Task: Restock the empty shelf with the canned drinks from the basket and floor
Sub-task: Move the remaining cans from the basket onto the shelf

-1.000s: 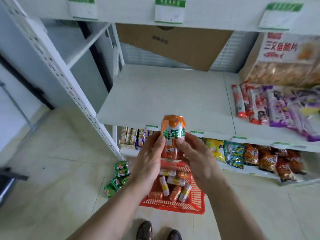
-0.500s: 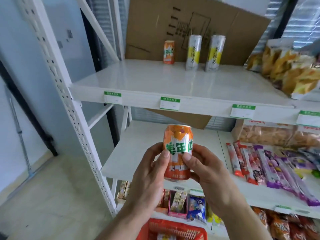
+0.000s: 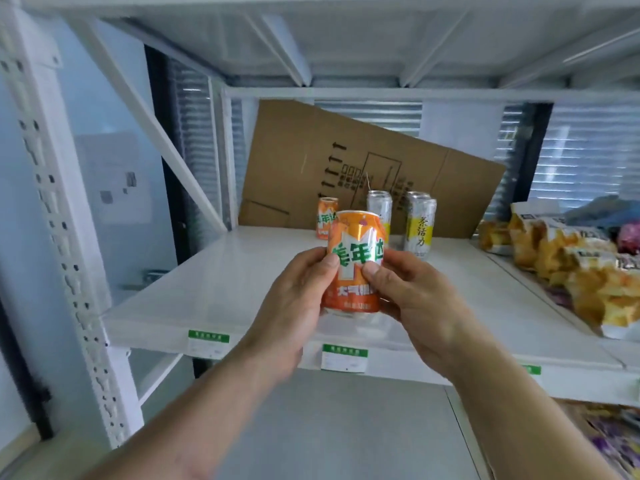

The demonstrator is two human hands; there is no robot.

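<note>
orange can [image 3: 355,265] upright | between left hand [image 3: 294,306], right hand [image 3: 415,303] | both hands gripping

The orange can [image 3: 353,265] between the hands carries big green characters with white edges, 美年达, and below them a white line of which only 大气 can be read. A smaller orange can [image 3: 326,219] behind the hands shows the same green characters in part. The silver and yellow can [image 3: 420,225] behind the right hand [image 3: 420,306] has 茶活力 written downward. The green price tags [image 3: 344,356] below the hands are too blurred to read.
</note>
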